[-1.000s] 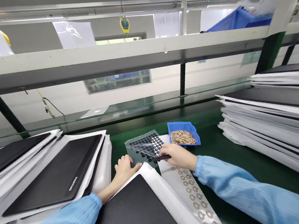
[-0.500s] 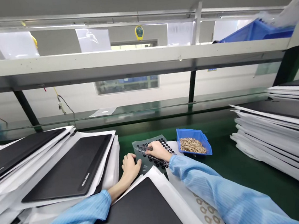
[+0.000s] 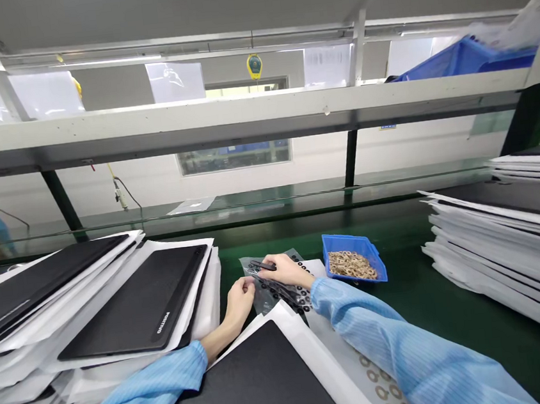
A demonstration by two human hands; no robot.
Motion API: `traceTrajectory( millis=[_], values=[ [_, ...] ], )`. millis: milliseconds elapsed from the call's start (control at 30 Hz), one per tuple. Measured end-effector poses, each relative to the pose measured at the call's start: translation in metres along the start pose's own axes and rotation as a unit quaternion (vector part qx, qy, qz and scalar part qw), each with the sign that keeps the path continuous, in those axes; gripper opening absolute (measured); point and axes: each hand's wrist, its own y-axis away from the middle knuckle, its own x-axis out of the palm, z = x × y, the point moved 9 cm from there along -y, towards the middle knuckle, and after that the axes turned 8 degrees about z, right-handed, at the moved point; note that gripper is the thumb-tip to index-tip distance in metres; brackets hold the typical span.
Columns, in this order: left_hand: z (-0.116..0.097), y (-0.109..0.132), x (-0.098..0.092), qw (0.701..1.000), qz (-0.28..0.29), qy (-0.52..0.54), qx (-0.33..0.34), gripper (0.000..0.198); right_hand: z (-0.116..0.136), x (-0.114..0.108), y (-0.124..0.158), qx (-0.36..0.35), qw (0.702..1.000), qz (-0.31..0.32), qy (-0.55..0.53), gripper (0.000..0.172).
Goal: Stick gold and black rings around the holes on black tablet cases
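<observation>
A clear plastic sheet (image 3: 267, 300) dotted with black ring-shaped pads lies on the bench, its surface slightly buckled. My left hand (image 3: 240, 301) pinches at the sheet's left edge, thumb against forefinger. Over the sheet, my right hand (image 3: 284, 270) grips dark tweezers (image 3: 263, 265); their tips point left and are hard to make out. Close in front of me lies a black flat panel (image 3: 257, 383) on white sheeting. Partly under my right sleeve is a translucent sheet with tan rings (image 3: 383, 386).
Behind my right hand stands a blue tray (image 3: 376, 261) of small tan rings. Stacked black tablet covers (image 3: 136, 306) with white interleaves rise at the left, and another stack (image 3: 503, 261) at the right. A white shelf (image 3: 241, 112) spans overhead.
My left hand has closed its thumb and fingers and moved right to the sheet's edge. The sheet has buckled near both hands. The whole view has shifted slightly.
</observation>
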Motion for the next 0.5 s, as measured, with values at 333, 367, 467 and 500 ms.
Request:
traceTrajectory(
  millis=[333, 367, 467, 500],
  values=[
    [0.005, -0.004, -0.002, 1.0, -0.02, 0.012, -0.01, 0.026, 0.01, 0.013, -0.012, -0.026, 0.998, 0.0, -0.059, 0.027],
    [0.005, -0.004, -0.003, 1.0, -0.02, 0.01, -0.013, 0.026, 0.01, 0.012, -0.012, -0.024, 0.998, -0.004, -0.06, 0.027],
    [0.005, -0.003, -0.003, 1.0, -0.019, 0.004, -0.018, 0.026, 0.008, 0.01, -0.01, -0.018, 0.998, -0.017, -0.057, 0.026],
    [0.004, -0.002, -0.003, 1.0, -0.018, 0.002, -0.018, 0.027, 0.008, 0.01, -0.01, -0.018, 0.998, -0.02, -0.056, 0.027]
  ],
)
